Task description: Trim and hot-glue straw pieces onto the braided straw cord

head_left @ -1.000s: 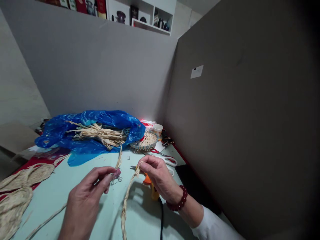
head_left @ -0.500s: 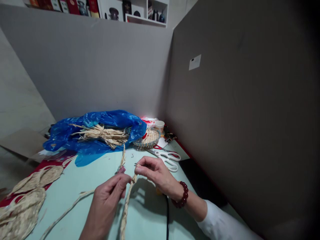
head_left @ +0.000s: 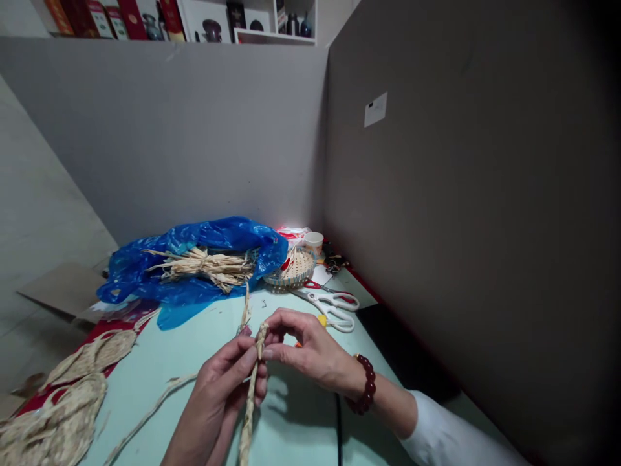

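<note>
A braided straw-coloured cord [head_left: 249, 408] runs up from the bottom edge to between my two hands. My left hand [head_left: 228, 375] pinches it near its upper end, thumb on the near side. From the right, my right hand [head_left: 305, 346] grips the same end with thumb and fingers, just beside the left fingertips; a dark red bead bracelet [head_left: 366, 385] circles that wrist. The cord's tip stands a little above the left thumb. A loose strand [head_left: 150, 414] trails leftward on the table from behind my left hand.
Behind lie a blue plastic bag [head_left: 233, 230] with a bundle of dried fibre strips [head_left: 208, 266], a woven basket [head_left: 291, 272], a paper cup [head_left: 314, 242] and white-handled scissors [head_left: 339, 310]. Woven pieces [head_left: 63, 408] lie at left. Grey partitions [head_left: 233, 129] stand behind and at right.
My left fingers have shifted up the cord and now wrap around its end. My right hand has lowered its thumb onto it. The view has shifted slightly.
</note>
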